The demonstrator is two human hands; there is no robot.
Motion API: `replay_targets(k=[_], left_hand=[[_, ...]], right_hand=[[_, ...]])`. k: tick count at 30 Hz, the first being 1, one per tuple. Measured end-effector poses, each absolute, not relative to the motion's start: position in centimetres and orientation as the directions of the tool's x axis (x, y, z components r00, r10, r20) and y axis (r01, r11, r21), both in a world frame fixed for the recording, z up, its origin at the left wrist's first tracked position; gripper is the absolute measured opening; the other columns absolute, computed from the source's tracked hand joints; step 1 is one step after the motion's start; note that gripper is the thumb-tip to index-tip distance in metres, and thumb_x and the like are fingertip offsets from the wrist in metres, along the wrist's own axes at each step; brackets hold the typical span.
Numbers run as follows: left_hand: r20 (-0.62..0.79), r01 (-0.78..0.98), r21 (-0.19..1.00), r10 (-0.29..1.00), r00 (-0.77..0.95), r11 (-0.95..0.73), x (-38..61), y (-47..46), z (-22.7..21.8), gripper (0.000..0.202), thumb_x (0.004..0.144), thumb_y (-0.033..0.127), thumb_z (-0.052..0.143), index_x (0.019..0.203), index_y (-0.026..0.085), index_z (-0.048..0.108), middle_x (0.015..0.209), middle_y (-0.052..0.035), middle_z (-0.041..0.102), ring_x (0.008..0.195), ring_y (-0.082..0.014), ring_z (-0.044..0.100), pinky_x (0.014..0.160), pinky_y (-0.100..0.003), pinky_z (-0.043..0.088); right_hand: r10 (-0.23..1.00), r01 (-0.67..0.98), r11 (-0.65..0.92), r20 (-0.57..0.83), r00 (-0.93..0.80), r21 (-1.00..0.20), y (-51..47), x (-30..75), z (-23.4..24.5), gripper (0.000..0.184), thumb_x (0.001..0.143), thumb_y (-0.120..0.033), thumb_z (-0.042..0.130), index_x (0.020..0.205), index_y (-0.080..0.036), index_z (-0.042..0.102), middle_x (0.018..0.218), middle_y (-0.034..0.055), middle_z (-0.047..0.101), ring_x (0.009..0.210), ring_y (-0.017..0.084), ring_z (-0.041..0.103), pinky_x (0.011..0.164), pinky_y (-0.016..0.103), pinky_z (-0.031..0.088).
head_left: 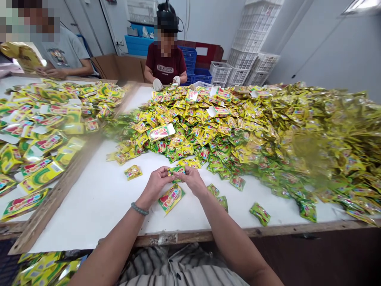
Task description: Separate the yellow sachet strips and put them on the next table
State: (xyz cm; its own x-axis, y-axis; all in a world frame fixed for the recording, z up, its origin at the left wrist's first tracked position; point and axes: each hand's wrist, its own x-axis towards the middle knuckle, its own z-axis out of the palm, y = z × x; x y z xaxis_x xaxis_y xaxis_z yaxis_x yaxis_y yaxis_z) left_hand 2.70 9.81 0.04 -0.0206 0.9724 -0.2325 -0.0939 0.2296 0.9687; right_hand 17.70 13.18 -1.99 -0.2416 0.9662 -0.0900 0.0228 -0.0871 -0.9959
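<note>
Between both hands, just above the white table, is a small green-and-yellow printed packet or carton [176, 172]; its exact kind is partly hidden by my fingers. My left hand [158, 180] pinches its left end, with a beaded bracelet [139, 209] on that wrist. The fingers of my right hand [193, 179] are closed on its right end. Right below them a flat yellow-green printed carton [172, 197] lies on the table. A few small green sachets [218, 196] lie beside my right forearm, and one yellow sachet [133, 172] lies to the left.
A large heap of yellow and green sachets [208, 131] covers the table's back and right. Left of a wooden divider [65, 190] are many printed cartons [44, 174]. A gloved co-worker [165, 67] stands opposite, another person [65, 55] at far left. White crates [250, 43] are stacked behind.
</note>
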Motion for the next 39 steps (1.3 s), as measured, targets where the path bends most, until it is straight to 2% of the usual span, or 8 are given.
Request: replay_targets(k=[3, 6, 11, 14, 17, 20, 24, 39], left_hand=[[-0.173, 0.339, 0.923, 0.983, -0.058, 0.182, 2.7, 8.7, 1.1, 0.062, 0.065, 0.046, 0.072, 0.117, 0.019, 0.052, 0.094, -0.0072, 0.067, 0.087, -0.0235, 0.063, 0.080, -0.036, 0.047], [-0.132, 0.783, 0.619, 0.991, 0.034, 0.055, 3.8, 7.2, 1.6, 0.083, 0.060, 0.047, 0.076, 0.132, 0.021, 0.046, 0.110, -0.0133, 0.063, 0.101, -0.0306, 0.058, 0.086, -0.039, 0.043], [-0.185, 0.900, 0.435, 0.974, 0.129, -0.036, 4.2, 7.2, 1.4, 0.081, 0.063, 0.037, 0.074, 0.137, 0.023, 0.046, 0.100, -0.0127, 0.063, 0.093, -0.0319, 0.061, 0.079, -0.037, 0.045], [-0.179, 0.714, 0.640, 0.959, -0.221, 0.284, 2.1, 9.4, 1.7, 0.058, 0.068, 0.046, 0.069, 0.120, 0.022, 0.058, 0.088, -0.0078, 0.065, 0.080, -0.0263, 0.064, 0.072, -0.036, 0.048], [-0.325, 0.118, 0.908, 0.853, -0.409, 0.402, -0.2, 11.1, 2.1, 0.046, 0.069, 0.050, 0.070, 0.101, 0.017, 0.061, 0.084, -0.0057, 0.067, 0.073, -0.0190, 0.065, 0.065, -0.030, 0.052], [-0.463, -0.283, 0.882, 0.803, -0.377, 0.376, -1.0, 11.0, 2.2, 0.039, 0.068, 0.043, 0.075, 0.092, 0.016, 0.061, 0.085, -0.0056, 0.069, 0.069, -0.0155, 0.066, 0.061, -0.027, 0.054], [-0.586, -0.480, 0.766, 0.771, -0.248, 0.427, 0.0, 9.6, 1.7, 0.032, 0.074, 0.044, 0.071, 0.093, 0.019, 0.063, 0.086, -0.0048, 0.072, 0.069, -0.0162, 0.068, 0.061, -0.029, 0.057], [-0.224, -0.109, 0.971, 0.970, -0.092, 0.214, 0.8, 8.7, 0.2, 0.041, 0.060, 0.041, 0.082, 0.088, 0.016, 0.066, 0.084, -0.0022, 0.071, 0.069, -0.0138, 0.063, 0.067, -0.024, 0.049]], right_hand=[[0.988, 0.169, 0.003, -0.023, -0.151, -0.986, 13.7, 18.4, -1.6, 0.033, 0.069, -0.048, 0.068, 0.070, -0.018, 0.057, 0.060, -0.0040, 0.053, 0.060, 0.011, 0.046, 0.053, 0.022, 0.036], [0.999, 0.268, 0.038, 0.042, 0.009, -0.963, 14.2, 19.1, -1.5, 0.032, 0.072, -0.048, 0.065, 0.070, -0.020, 0.051, 0.061, -0.0047, 0.050, 0.060, 0.012, 0.043, 0.055, 0.023, 0.036], [0.996, 0.213, -0.020, -0.002, 0.085, -0.977, 14.5, 19.7, -1.6, 0.029, 0.075, -0.047, 0.060, 0.081, -0.021, 0.053, 0.069, -0.0020, 0.056, 0.067, 0.015, 0.050, 0.061, 0.026, 0.043], [0.997, 0.076, -0.043, -0.039, 0.064, -0.996, 14.5, 19.9, -1.2, 0.029, 0.073, -0.046, 0.062, 0.085, -0.020, 0.054, 0.074, -0.0006, 0.060, 0.069, 0.016, 0.053, 0.063, 0.027, 0.045], [1.000, -0.165, -0.030, -0.028, -0.013, -0.986, 14.3, 19.9, -0.3, 0.029, 0.072, -0.043, 0.064, 0.087, -0.019, 0.055, 0.079, 0.0010, 0.063, 0.072, 0.016, 0.057, 0.068, 0.029, 0.047], [0.991, -0.292, -0.022, 0.019, -0.136, -0.956, 13.8, 19.7, 0.4, 0.029, 0.073, -0.043, 0.065, 0.090, -0.020, 0.059, 0.079, 0.0017, 0.064, 0.075, 0.017, 0.058, 0.072, 0.030, 0.047], [0.991, -0.088, 0.039, 0.050, -0.122, -0.995, 13.6, 19.5, 0.4, 0.028, 0.074, -0.047, 0.063, 0.080, -0.020, 0.058, 0.068, -0.0019, 0.058, 0.067, 0.015, 0.052, 0.064, 0.026, 0.043], [0.990, 0.389, 0.108, 0.064, -0.125, -0.915, 14.0, 20.4, -0.1, 0.031, 0.079, -0.043, 0.056, 0.062, -0.021, 0.043, 0.059, -0.0058, 0.041, 0.058, 0.012, 0.037, 0.055, 0.023, 0.030]])
